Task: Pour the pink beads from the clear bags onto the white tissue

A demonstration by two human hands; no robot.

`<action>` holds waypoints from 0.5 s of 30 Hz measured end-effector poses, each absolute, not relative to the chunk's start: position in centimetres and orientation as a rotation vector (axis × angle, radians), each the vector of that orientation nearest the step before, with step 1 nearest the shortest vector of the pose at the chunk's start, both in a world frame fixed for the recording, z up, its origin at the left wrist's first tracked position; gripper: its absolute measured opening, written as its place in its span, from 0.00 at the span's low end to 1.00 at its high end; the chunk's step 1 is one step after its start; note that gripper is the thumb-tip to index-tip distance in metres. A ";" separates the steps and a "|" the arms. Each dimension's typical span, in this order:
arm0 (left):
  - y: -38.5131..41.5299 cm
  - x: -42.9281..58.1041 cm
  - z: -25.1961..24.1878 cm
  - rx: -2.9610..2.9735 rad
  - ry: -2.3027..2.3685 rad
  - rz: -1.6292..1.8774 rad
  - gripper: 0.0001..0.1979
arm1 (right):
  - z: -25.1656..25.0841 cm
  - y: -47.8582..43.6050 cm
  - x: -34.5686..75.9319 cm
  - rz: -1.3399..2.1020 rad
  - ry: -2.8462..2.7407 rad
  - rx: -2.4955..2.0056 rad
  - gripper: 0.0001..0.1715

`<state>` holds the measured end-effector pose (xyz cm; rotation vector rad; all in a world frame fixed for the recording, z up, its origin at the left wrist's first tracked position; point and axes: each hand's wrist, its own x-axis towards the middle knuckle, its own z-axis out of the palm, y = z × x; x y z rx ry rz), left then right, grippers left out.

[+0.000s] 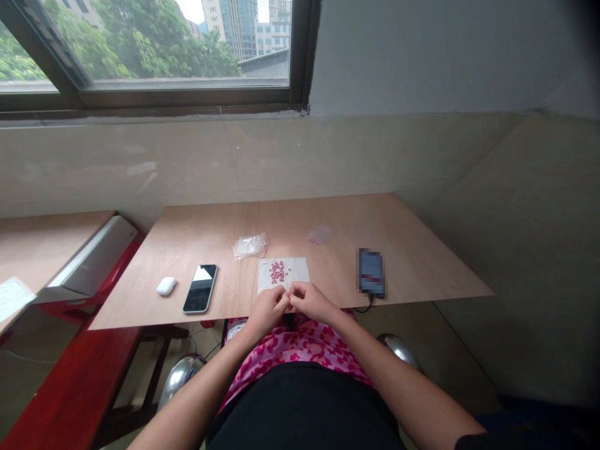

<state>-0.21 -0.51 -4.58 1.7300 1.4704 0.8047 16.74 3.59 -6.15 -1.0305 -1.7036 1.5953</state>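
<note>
My left hand (pixel 272 306) and my right hand (pixel 309 300) meet at the near edge of a pale cloth or paper sheet (pixel 300 270). Both are closed, fingertips pinched together and touching. Whatever lies between the fingers is too small or hidden to make out. Just beyond them, a loose cluster of small pinkish-red pieces (pixel 278 272), like beads, is spread over the sheet. Behind the sheet to the left sits a pile of clear plastic bags (pixel 250 246). Farther right lies another clear bag (pixel 321 234) with a few pinkish specks visible in it.
The wooden tabletop (pixel 197 228) also carries a white earphone case (pixel 166 286), a phone (pixel 200 289) at the left, and a blurred-out device (pixel 372 273) with a cable at the right. A red bench (pixel 70 394) stands at lower left. The window (pixel 187 50) is above.
</note>
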 end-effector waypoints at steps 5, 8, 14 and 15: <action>-0.5 -0.2 -4.8 1.726 1.488 0.809 0.15 | -5.8 3.5 16.8 1.528 -1.761 -1.072 0.05; -0.5 -0.3 -4.7 1.720 1.499 0.815 0.13 | -5.5 3.5 16.9 1.474 -1.817 -1.091 0.05; -0.4 -0.4 -4.2 1.716 1.537 0.811 0.11 | -4.7 3.5 17.1 1.373 -1.924 -1.101 0.08; -0.3 -0.3 -4.1 1.719 1.528 0.820 0.11 | -4.6 3.5 17.1 1.377 -1.921 -1.099 0.08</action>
